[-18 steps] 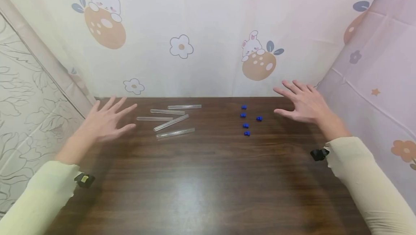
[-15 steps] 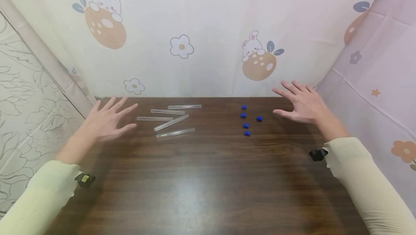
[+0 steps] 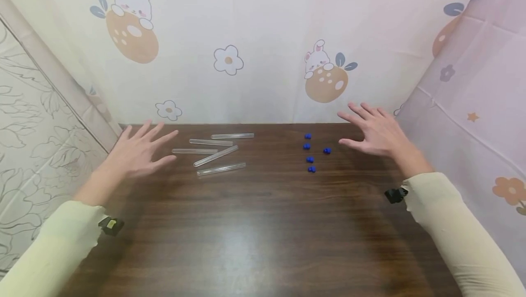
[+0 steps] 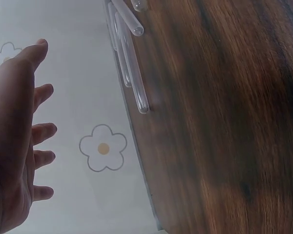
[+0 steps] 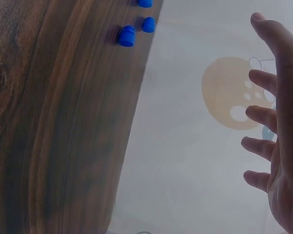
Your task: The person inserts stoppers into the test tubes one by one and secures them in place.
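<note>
Several clear glass test tubes (image 3: 221, 169) lie loosely on the wooden table, left of centre in the head view; two of them cross or nearly touch. To their left my left hand (image 3: 137, 153) is held above the table with its fingers spread, holding nothing. Several small blue stoppers (image 3: 310, 159) stand apart from one another right of centre. My right hand (image 3: 376, 130), fingers straight and spread, hovers to the right of the stoppers and holds nothing. In the left wrist view, rounded ends of test tubes (image 4: 142, 105) show; the right wrist view has some blue stoppers (image 5: 127, 36).
The dark wooden table (image 3: 263, 224) ends at the back against a pale curtain (image 3: 263, 23) printed with rabbits and flowers. A patterned sheet (image 3: 33, 119) hangs at the left, and a pinkish curtain (image 3: 472, 87) closes off the right side.
Both hands have drifted slightly inward, the right one leftward toward the stoppers and the left one a little rightward. The tubes and stoppers lie as before.
</note>
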Available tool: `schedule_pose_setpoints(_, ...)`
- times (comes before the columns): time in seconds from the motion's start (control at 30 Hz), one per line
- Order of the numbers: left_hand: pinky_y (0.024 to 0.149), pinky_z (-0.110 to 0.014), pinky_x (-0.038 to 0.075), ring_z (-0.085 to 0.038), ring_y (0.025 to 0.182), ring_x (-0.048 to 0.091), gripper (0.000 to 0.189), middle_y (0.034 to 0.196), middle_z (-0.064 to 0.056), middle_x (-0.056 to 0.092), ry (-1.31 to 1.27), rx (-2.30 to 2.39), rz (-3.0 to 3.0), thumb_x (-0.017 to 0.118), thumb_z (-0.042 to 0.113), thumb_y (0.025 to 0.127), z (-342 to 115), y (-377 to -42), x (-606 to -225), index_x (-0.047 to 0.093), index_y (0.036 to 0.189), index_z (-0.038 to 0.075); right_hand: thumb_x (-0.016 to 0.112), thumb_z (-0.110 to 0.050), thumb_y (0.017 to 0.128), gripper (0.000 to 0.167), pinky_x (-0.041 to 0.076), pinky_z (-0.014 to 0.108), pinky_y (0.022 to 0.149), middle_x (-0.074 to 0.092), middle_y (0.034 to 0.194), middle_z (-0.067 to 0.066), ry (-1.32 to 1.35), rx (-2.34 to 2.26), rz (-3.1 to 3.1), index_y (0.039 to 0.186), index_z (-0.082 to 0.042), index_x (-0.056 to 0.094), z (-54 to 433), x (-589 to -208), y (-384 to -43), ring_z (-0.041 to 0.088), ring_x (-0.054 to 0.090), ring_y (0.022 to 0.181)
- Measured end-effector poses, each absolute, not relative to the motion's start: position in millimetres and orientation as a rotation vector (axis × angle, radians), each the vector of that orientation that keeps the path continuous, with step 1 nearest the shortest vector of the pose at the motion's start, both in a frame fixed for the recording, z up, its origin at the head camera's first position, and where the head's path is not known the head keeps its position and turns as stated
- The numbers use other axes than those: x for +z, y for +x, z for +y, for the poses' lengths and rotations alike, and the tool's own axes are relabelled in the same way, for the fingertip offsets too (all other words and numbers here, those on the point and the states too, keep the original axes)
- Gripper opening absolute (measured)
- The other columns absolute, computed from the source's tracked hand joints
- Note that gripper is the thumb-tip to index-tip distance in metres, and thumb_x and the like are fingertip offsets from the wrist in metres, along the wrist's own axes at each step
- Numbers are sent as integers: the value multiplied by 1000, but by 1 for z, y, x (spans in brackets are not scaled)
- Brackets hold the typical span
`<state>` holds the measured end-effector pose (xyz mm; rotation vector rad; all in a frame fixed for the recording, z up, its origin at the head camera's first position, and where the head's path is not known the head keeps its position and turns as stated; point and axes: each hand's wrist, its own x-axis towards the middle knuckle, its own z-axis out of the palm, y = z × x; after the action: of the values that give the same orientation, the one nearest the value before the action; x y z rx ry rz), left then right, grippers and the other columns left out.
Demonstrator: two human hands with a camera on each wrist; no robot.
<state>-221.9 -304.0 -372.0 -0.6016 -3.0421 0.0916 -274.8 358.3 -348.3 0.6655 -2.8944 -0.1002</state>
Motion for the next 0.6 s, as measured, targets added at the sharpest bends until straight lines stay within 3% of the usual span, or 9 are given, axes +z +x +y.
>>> schedule_pose_setpoints(0.6,130,-87,22,-57,170,27,78,185,-23,31,-606,-10,-3030,57,63,110,-292,-228,-374,38,176,27,79,-61,93,88,40,78,126,47,178,22,691,10,-2826,168,-25,52,352,-359,-276,55,44,161)
